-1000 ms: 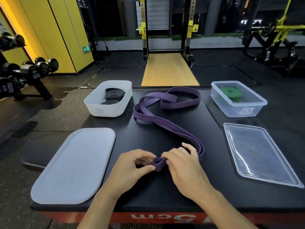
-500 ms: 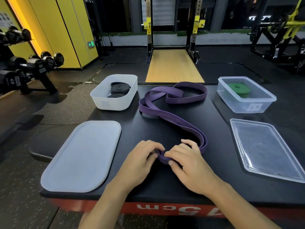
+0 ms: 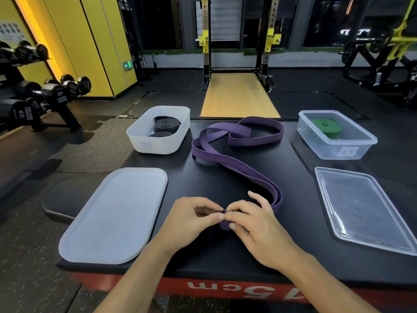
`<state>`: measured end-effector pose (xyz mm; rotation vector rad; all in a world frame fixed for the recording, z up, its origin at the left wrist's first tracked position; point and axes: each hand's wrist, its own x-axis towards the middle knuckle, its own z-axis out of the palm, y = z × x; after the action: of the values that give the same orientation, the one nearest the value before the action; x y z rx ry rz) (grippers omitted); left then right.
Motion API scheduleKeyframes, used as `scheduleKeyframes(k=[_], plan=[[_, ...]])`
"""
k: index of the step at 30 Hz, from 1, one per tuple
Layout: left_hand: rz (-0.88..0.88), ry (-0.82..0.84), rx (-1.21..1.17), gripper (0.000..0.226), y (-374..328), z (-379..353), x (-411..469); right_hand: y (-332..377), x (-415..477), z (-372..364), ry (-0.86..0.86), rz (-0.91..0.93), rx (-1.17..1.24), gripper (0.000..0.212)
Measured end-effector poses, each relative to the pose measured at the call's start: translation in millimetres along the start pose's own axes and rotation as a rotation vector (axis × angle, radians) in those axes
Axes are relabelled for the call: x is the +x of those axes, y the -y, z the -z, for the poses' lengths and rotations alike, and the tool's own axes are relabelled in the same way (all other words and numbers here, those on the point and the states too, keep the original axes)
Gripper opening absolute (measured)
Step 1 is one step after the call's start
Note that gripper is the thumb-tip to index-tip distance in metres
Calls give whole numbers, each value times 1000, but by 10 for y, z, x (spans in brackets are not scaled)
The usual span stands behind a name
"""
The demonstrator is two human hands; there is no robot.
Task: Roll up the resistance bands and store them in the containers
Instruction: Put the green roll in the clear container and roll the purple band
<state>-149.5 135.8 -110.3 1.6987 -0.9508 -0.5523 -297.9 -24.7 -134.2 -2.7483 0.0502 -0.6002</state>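
Fingers [image 3: 216,216] of left hand [image 3: 191,222] and right hand [image 3: 255,229] curled at lower centre over black table [image 3: 214,251], pinching near end of purple band [image 3: 237,164], which snakes to upper centre between white container [image 3: 155,144] upper left and clear container [image 3: 338,152] upper right.

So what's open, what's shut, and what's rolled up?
purple band: mostly unrolled
left hand: pinching its near end
right hand: pinching it too
white container: open
clear container: open
black bands: rolled, in white container
green band: rolled, in clear container
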Motion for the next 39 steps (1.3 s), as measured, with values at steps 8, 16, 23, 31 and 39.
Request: scheduleKeyframes(k=[8,16,23,31,39], plan=[[120,-93,149,9,-63,-114,38,-10,-1,-2,-10,-9,19,25],[106,-118,145,18,-62,-187,-1,2,-12,-21,-47,-266,228,63],[-23,37,137,14,-20,-150,-45,-71,16,-61,-128,-167,131,50],[-102,100,177,23,35,-99,20,-108,47,-49,-96,-155,135,22],[-86,103,192,27,54,-93,32,-134,-3,51,-3,-76,11,36]])
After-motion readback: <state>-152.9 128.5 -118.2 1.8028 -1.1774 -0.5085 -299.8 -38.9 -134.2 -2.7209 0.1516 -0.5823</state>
